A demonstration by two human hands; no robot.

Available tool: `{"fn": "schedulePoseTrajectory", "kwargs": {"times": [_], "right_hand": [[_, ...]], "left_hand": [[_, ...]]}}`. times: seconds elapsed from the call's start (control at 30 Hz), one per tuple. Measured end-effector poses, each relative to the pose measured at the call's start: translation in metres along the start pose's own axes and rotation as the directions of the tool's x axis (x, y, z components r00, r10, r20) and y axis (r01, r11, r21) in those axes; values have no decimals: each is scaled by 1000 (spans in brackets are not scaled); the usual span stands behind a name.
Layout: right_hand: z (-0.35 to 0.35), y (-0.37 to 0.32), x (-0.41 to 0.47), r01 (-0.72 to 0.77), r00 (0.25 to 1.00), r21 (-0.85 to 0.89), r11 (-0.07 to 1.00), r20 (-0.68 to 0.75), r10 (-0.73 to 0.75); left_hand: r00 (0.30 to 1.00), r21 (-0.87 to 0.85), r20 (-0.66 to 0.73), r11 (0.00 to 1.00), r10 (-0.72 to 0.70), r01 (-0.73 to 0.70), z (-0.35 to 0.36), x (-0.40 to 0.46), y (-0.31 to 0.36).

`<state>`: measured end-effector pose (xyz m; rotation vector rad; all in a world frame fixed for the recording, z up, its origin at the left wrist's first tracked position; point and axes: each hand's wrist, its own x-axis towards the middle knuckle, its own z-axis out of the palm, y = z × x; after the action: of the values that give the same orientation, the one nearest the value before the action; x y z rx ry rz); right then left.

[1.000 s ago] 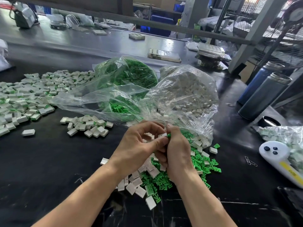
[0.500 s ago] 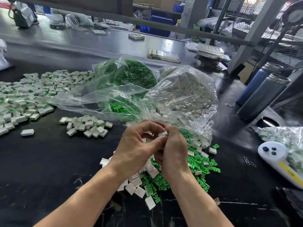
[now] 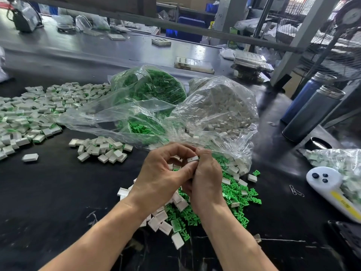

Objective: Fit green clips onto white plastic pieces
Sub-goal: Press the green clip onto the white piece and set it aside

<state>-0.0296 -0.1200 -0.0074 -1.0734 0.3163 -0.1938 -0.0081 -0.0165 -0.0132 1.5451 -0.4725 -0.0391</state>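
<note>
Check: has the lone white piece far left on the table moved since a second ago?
No. The lone white piece sits in the same spot left of the small pile.

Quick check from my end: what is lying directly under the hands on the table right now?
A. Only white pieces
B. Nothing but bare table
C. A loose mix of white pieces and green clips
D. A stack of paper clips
C: below the left hand and right hand, white pieces lie mixed with green clips on the black table.
</note>
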Motion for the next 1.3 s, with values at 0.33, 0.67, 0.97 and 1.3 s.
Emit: {"fn": "schedulePoseTrajectory", "kwargs": {"times": [0.33, 0.67, 0.97, 1.3], "right_hand": [[0, 3, 1, 84, 996, -81, 993, 42, -81], [-4, 8, 3, 91, 996, -98, 991, 30, -88], [-20, -1, 9, 275, 961, -366, 889, 96, -258], [-26, -1, 11, 341, 939, -458, 821, 200, -279]], "left_hand": [[1000, -10, 6, 1000, 8, -8, -1, 0, -1], [1000, 26, -9, 999, 27, -27, -1, 1, -5], [994, 4, -104, 1000, -21, 22, -15, 6, -6], [990, 45, -133, 998, -45, 51, -23, 8, -10]]}}
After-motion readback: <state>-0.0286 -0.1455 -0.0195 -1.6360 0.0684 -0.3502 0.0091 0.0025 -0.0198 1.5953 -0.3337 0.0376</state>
